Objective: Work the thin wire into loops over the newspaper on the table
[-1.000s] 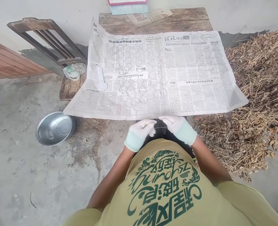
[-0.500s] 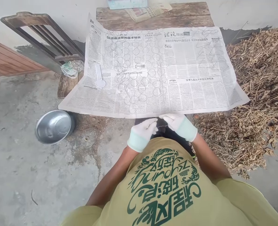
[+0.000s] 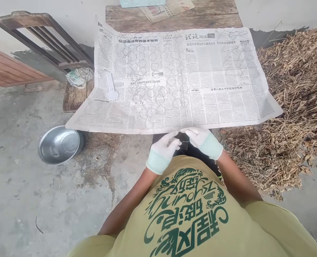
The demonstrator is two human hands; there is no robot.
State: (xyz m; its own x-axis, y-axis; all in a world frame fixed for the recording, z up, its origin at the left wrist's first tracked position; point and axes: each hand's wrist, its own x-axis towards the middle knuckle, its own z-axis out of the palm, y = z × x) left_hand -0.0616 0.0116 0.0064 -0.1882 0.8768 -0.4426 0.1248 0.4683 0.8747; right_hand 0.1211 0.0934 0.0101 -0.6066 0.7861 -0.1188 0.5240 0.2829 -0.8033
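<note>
A thin wire (image 3: 184,141) runs between my two gloved hands, just off the near edge of the newspaper (image 3: 222,107). My left hand (image 3: 166,146), in a white glove with a pale green cuff, pinches one part of it. On the other side my right hand (image 3: 199,139), gloved the same way, grips it with fingers closed. Many thin wire shapes with round loops (image 3: 155,64) lie over the middle of the newspaper. More bent wire pieces (image 3: 241,62) are at its right side. A white long-handled piece with a round end (image 3: 112,93) rests on the left part.
A wooden chair (image 3: 75,65) with a crumpled plastic bag (image 3: 79,77) stands at left. Below it a metal basin (image 3: 62,144) sits on the concrete floor. Dry stalks (image 3: 300,107) are heaped at right. Bare wooden boards (image 3: 214,16) show behind the newspaper.
Both hands stay near the newspaper's edge, with fingertips slightly shifted around the wire. The left thumb and index finger are spread further apart. The whole view has drifted a little.
</note>
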